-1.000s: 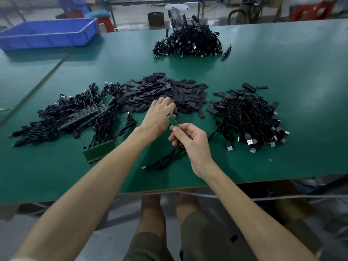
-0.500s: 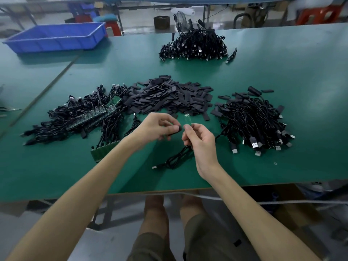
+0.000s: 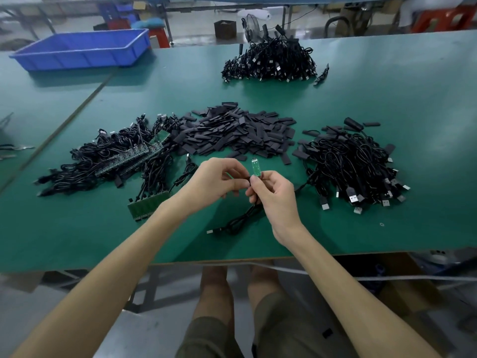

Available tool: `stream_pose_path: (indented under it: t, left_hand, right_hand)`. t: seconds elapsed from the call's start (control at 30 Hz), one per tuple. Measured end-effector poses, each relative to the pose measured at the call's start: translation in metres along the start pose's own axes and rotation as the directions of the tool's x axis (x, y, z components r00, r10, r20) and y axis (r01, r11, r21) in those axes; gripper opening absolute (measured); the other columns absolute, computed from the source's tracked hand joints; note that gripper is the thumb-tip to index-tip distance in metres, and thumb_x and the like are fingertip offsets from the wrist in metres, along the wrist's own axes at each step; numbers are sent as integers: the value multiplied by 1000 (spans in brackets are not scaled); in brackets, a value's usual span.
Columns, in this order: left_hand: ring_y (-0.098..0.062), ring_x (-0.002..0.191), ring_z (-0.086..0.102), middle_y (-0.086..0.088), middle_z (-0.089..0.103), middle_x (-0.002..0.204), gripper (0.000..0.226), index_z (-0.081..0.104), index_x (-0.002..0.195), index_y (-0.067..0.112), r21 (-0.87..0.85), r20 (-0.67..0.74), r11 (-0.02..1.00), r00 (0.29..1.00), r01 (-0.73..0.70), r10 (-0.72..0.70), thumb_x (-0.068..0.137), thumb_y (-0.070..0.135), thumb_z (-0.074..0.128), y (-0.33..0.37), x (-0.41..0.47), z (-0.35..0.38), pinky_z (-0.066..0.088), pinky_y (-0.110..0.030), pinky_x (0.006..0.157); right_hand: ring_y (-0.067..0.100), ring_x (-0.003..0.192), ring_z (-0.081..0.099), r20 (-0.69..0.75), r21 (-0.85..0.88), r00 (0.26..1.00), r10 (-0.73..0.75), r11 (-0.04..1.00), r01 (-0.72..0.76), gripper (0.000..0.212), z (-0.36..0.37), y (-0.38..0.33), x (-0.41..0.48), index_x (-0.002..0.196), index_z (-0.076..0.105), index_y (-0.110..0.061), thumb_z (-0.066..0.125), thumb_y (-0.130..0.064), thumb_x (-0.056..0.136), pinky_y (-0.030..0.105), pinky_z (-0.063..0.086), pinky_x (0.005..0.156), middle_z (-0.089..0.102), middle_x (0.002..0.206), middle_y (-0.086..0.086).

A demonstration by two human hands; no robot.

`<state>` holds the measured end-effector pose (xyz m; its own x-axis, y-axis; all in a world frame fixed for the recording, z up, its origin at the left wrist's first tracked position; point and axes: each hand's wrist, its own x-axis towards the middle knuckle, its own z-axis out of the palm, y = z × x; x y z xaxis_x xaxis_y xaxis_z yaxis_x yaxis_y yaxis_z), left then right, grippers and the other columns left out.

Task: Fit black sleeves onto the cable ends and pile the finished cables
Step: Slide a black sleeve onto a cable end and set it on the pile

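My right hand pinches a black cable just below its small green board end, which points upward. The rest of that cable hangs down and lies looped on the table. My left hand is close beside it, fingertips curled and pinching a small black sleeve, mostly hidden, next to the board. Behind my hands lies the heap of loose black sleeves. Bare-ended cables with green boards are piled on the left, and a pile of sleeved cables sits on the right.
A further heap of black cables lies at the far middle of the green table. A blue plastic bin stands at the far left. A strip of green boards lies near my left forearm.
My left hand came back from the sleeve heap with its fingers pinched together and met my right hand. The right hand lifted the board end and turned it upright.
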<state>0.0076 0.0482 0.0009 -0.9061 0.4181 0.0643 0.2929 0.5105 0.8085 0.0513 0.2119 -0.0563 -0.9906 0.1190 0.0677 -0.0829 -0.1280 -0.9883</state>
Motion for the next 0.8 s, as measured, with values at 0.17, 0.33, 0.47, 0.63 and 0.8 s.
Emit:
stream_pose_path:
  t: [0.17, 0.33, 0.47, 0.63, 0.8]
  left_hand:
    - [-10, 77, 62, 10, 66, 81, 15, 77, 108, 17, 393, 86, 906, 987, -158, 134, 97, 17, 67, 14, -3, -2, 47, -14, 72]
    - [-23, 97, 63, 3, 68, 103, 18, 68, 110, 21, 624, 152, 763, 984, -166, 89, 104, 28, 53, 20, -9, 3, 52, -45, 84]
    - [-26, 90, 65, -2, 71, 97, 18, 68, 104, 15, 614, 144, 768, 983, -181, 116, 104, 23, 52, 17, -12, 4, 52, -46, 81]
    - [-24, 69, 63, -4, 69, 76, 26, 67, 92, 4, 567, 49, 804, 982, -177, 182, 103, 26, 58, 7, -11, -8, 52, -45, 72]
    - [-19, 65, 65, -2, 74, 80, 22, 72, 96, 3, 519, -34, 840, 979, -157, 203, 101, 22, 62, 2, -14, -17, 54, -40, 71]
  right_hand:
    - [10, 65, 64, -46, -2, 999, -6, 1000, 6, 10, 1, 3, 1, 95, 66, -12, 64, -21, 99, 22, 52, 65, 73, 74, -2]
    - [10, 64, 63, -49, -22, 999, -7, 1000, 6, 10, 0, 4, 1, 94, 66, -13, 65, -21, 100, 22, 52, 65, 73, 73, 0]
    - [10, 67, 64, -35, -11, 999, -7, 1000, 6, 12, 1, 2, -1, 97, 67, -10, 67, -22, 100, 23, 53, 67, 75, 78, 4]
    - [5, 73, 62, -44, -24, 999, -31, 999, 30, 10, 1, 0, -3, 102, 74, -15, 67, -22, 101, 22, 52, 72, 71, 77, -9]
    - [3, 74, 54, -15, 2, 1000, -24, 1000, 24, 21, 3, -4, -5, 104, 80, -21, 58, -18, 104, 19, 48, 71, 68, 79, -16]
